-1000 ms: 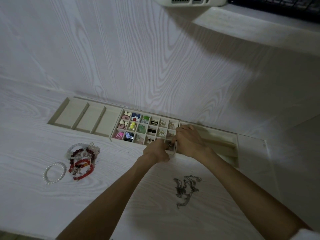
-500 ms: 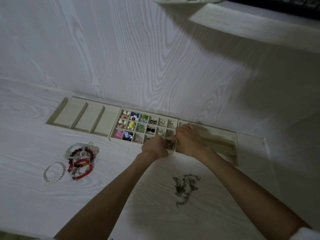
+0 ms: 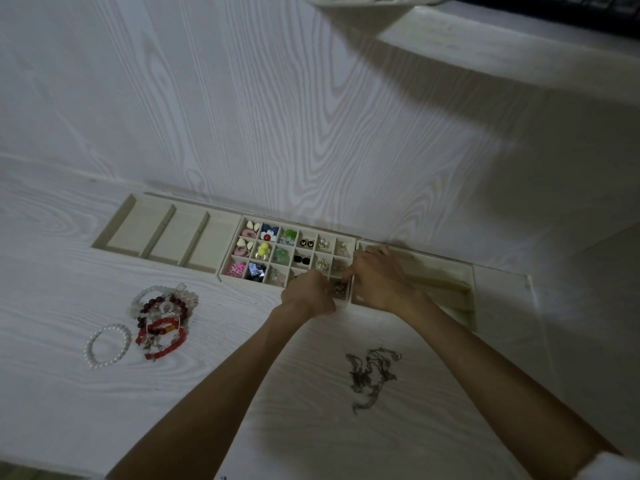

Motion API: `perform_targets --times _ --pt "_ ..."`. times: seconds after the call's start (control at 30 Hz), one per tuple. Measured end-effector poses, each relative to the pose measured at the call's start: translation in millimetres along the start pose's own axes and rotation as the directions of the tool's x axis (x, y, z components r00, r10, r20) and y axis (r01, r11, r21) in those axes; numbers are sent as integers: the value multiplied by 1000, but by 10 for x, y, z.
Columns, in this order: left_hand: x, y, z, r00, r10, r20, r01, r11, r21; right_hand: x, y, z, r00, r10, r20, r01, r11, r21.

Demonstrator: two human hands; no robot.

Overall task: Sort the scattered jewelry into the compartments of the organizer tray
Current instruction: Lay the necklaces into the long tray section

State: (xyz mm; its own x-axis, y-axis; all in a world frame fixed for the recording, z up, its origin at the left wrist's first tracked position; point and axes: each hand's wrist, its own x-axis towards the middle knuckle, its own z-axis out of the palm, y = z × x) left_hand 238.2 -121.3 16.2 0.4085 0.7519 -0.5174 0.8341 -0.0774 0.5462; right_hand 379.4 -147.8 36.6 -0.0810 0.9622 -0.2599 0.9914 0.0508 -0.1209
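The cream organizer tray (image 3: 166, 233) lies along the wall in three sections: long slots on the left, a small grid (image 3: 348, 244) of earrings in the middle, long slots on the right. My left hand (image 3: 308, 294) and my right hand (image 3: 377, 277) meet at the grid's near right corner cell. Their curled fingertips pinch small metal jewelry (image 3: 338, 289) there, and the fingers hide most of it. On the table lie a pile of beaded bracelets (image 3: 162, 317), a white pearl bracelet (image 3: 107, 346) and a tangle of thin chains (image 3: 372, 374).
A white wood-grain wall rises right behind the tray. A shelf (image 3: 502, 53) juts out at the upper right, with a white object (image 3: 370, 0) and a dark keyboard (image 3: 554, 8) at the top edge. The table's near edge runs at the lower left.
Both hands stay at the same corner cell of the grid, with only slight finger movement. The jewelry on the table has not moved.
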Motion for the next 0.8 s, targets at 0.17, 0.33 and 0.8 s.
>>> perform_targets --times 0.17,0.33,0.8 --pt "-217 -208 -176 987 91 -132 -107 987 -118 -274 188 -82 969 114 -219 -43 952 304" --pt "-401 -529 -125 989 32 -143 -54 986 -156 -877 375 155 961 217 -173 -112 873 474" --pt "-818 -432 755 894 411 178 -446 850 281 -1663 267 1031 953 302 15 -291 905 311"
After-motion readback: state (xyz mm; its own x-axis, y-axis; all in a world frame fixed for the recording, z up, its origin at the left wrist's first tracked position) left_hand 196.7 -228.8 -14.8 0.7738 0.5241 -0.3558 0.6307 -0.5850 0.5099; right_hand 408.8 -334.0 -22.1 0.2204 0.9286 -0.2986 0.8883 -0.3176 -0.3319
